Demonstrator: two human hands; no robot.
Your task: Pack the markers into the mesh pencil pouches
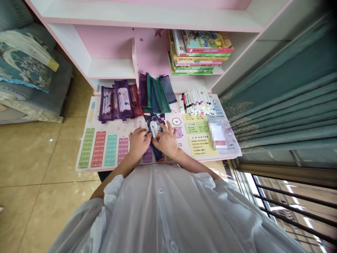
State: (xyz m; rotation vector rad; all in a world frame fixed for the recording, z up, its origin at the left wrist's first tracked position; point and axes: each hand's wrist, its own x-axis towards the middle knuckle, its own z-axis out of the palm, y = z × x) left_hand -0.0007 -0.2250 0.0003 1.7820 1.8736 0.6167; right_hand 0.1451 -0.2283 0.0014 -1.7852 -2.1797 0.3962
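Left hand (138,141) and right hand (165,137) grip a dark blue mesh bag (157,153) holding a white marker (153,129), over the desk mat (89,105).

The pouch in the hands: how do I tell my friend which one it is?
Start at the pink-and-white shelf, then look down at the printed maths mat in front of it. In the middle of the mat, the left hand and right hand hold a dark blue mesh pouch with a white marker at its opening. The other pouches lie up by the shelf, with no hands on them.
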